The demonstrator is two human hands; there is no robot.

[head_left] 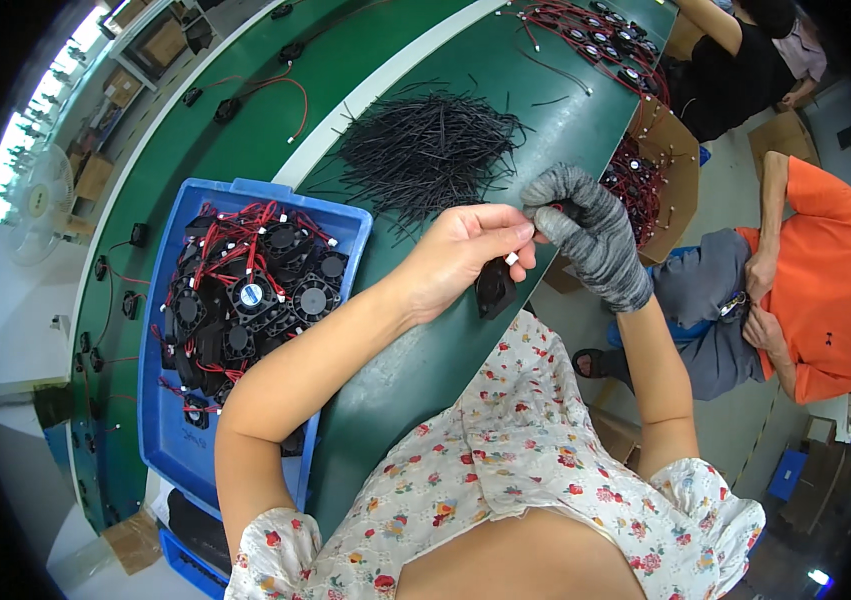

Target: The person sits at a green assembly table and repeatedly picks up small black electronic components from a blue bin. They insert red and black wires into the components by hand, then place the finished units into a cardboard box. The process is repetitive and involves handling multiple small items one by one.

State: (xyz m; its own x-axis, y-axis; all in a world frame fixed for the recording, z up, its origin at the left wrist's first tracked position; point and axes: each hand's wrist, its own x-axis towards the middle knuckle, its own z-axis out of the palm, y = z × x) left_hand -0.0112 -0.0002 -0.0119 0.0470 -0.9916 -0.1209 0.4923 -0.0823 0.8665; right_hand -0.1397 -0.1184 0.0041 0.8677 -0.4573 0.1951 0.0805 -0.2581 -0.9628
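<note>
My bare left hand (450, 262) and my right hand (590, 240), in a grey knitted glove or sleeve, meet above the edge of the green table. The fingers of both are pinched on the red cable of a small black fan (495, 288). The fan hangs below my left fingertips, and a white connector (512, 258) sticks out beside them. A bit of red shows between the gloved fingers; the rest of the cable is hidden. Just beyond my hands lies a heap of thin black strips (430, 150), which look like cable ties.
A blue bin (360, 235) full of fans with red cables stands at the left. Beyond it runs a green conveyor belt (180, 150) with scattered fans. More bundled fans (600, 40) lie far right, above a cardboard box (683, 165). A person in orange (825, 280) sits at the right.
</note>
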